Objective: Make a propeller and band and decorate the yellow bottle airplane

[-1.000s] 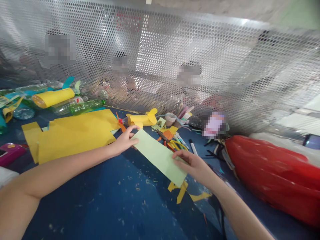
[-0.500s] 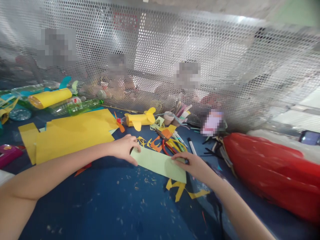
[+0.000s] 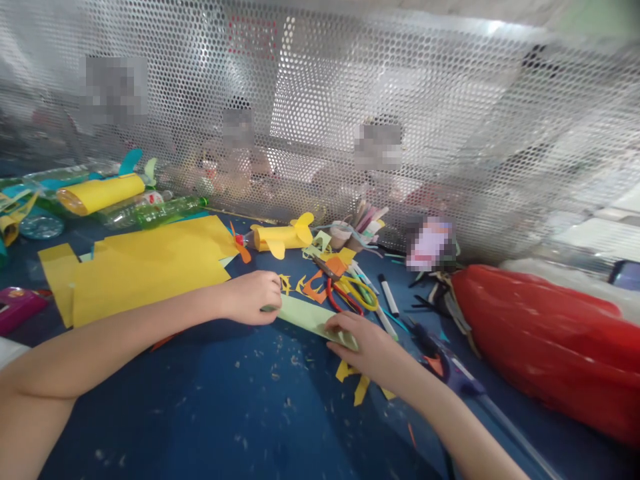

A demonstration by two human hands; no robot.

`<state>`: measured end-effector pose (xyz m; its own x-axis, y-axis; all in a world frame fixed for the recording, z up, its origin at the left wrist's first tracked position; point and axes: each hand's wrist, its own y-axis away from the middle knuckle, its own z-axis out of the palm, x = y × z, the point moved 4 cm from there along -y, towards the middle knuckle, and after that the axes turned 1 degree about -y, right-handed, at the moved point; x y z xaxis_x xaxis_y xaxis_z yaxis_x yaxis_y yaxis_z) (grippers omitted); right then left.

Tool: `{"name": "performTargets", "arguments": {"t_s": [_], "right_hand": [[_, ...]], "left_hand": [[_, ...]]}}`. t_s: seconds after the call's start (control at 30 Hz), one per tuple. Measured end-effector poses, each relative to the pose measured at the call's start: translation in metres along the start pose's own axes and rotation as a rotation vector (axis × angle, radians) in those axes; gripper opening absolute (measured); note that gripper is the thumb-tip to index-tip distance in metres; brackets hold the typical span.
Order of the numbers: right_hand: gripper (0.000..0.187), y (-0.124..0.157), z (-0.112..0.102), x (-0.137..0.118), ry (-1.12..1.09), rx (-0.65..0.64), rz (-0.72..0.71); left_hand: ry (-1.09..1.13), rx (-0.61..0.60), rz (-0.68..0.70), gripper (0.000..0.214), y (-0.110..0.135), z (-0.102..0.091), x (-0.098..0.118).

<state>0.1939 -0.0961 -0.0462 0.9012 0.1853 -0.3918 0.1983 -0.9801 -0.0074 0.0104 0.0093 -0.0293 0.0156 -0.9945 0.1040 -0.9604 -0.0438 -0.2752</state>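
A strip of pale green paper [image 3: 306, 313] stretches between my hands above the blue tabletop. My left hand [image 3: 253, 298] is closed on its left end, fingers curled over the edge. At the right end my right hand [image 3: 361, 339] pinches the paper between thumb and fingers. The strip is tilted, so its face looks narrow. Just behind it lie scissors with red and yellow handles [image 3: 361, 293] and orange paper scraps [image 3: 315, 291]. Yellow paper scraps [image 3: 361, 389] lie below my right hand.
Yellow paper sheets [image 3: 150, 273] are stacked on the left. A yellow-wrapped bottle [image 3: 277, 240] with a propeller stands out behind. A marker [image 3: 389, 295], a glue gun [image 3: 457, 373] and a red plastic bag [image 3: 545, 333] are on the right. Perforated metal [image 3: 320, 120] walls off the back.
My left fingers have closed over the paper's left end. My right hand has shifted slightly left along the strip, which has tilted and now shows less of its face.
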Motion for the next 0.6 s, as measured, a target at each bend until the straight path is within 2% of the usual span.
{"name": "performTargets", "arguments": {"t_s": [0.1,0.27,0.4,0.5,0.6], "right_hand": [[0.015,0.000,-0.006,0.009,0.043,0.007,0.078],[0.025,0.002,-0.015,0.036,0.058,0.023,0.282],[0.022,0.003,-0.014,0.058,-0.054,0.020,0.364],[0.017,0.003,-0.011,0.067,-0.096,0.060,0.409],[0.016,0.005,-0.010,0.065,-0.057,0.103,0.431]], "left_hand": [[0.068,-0.051,-0.089,0.022,0.002,0.000,-0.009],[0.305,-0.085,-0.334,0.017,0.008,0.006,-0.031],[0.482,-0.105,-0.445,0.033,0.011,0.012,-0.040],[0.431,-0.104,-0.460,0.031,0.011,0.011,-0.041],[0.364,-0.109,-0.481,0.036,0.009,0.010,-0.041]]}}
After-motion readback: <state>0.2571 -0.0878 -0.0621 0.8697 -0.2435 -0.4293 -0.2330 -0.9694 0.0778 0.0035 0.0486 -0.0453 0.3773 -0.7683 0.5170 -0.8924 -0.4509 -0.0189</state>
